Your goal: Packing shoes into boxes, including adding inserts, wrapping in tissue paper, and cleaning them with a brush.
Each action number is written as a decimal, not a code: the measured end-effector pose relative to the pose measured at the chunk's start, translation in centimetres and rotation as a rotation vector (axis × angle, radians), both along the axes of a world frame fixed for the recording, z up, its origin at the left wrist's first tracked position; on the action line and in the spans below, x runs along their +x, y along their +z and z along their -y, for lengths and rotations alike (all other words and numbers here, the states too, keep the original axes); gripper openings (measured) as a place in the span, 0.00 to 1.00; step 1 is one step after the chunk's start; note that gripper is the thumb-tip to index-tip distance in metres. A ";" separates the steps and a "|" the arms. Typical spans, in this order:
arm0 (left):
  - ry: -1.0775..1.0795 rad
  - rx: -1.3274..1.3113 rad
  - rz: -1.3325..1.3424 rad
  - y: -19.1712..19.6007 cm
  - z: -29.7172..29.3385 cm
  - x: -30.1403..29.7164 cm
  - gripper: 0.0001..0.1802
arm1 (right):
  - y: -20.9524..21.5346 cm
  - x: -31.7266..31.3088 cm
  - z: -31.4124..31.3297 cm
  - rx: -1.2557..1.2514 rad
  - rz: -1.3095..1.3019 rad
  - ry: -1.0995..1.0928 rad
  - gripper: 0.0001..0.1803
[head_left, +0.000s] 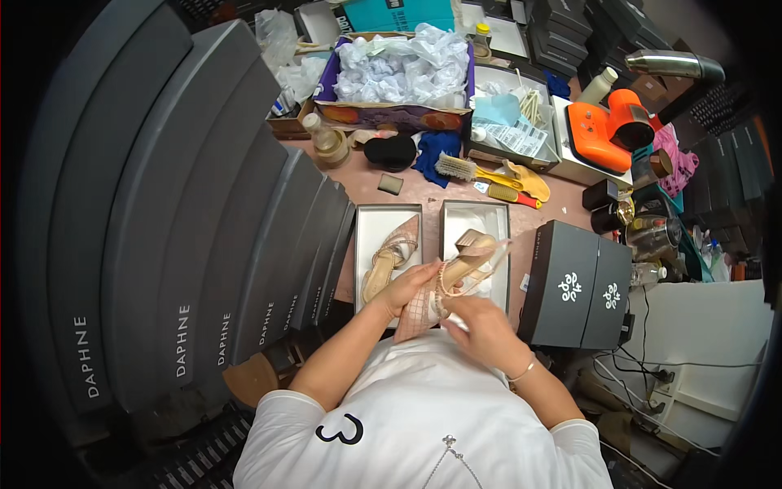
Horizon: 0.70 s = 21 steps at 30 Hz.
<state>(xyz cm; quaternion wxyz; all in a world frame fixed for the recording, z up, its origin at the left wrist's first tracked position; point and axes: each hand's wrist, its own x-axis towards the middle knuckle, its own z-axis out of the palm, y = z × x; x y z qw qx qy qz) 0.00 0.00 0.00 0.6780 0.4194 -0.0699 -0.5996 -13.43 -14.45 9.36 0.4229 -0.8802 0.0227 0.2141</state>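
A pink sandal with a pointed, checked toe (417, 316) is held in front of my chest, its toe toward me and its heel tilted up and away. My left hand (410, 290) is closed around its side near the beaded strap. The fingers of my right hand (482, 330) are pinched at the other side of the sandal, their tips partly hidden. The matching sandal (393, 253) lies in an open shoebox half (366, 218) beyond my left hand. Another open box half (506, 236) with white tissue paper is behind the held sandal.
Tall stacks of dark shoeboxes (195, 204) wall the left side. Two closed boxes (562, 277) stand at the right. Farther back are brushes (493, 177), a glass jar (331, 151), a purple box (326, 85) of crumpled tissue and an orange device (599, 134).
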 end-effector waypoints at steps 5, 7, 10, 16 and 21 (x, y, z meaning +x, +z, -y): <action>-0.418 -0.030 -0.400 1.2 -0.2 0.6 0.42 | 4.5 1.1 3.5 -0.506 0.570 0.212 0.43; -0.428 0.004 -0.447 -0.1 -1.0 0.5 0.48 | 2.0 1.7 3.9 -0.073 0.203 0.278 0.45; -0.329 -0.099 -0.698 -0.5 -2.1 0.0 0.51 | 0.1 1.3 2.8 0.090 0.107 0.084 0.43; 0.611 -0.131 -0.225 0.0 -4.8 -3.8 0.41 | -4.9 -1.4 -1.2 0.336 -0.004 -0.471 0.44; 0.664 0.206 0.658 0.0 -2.7 -4.3 0.48 | -4.0 0.5 -2.8 0.386 0.086 -0.453 0.48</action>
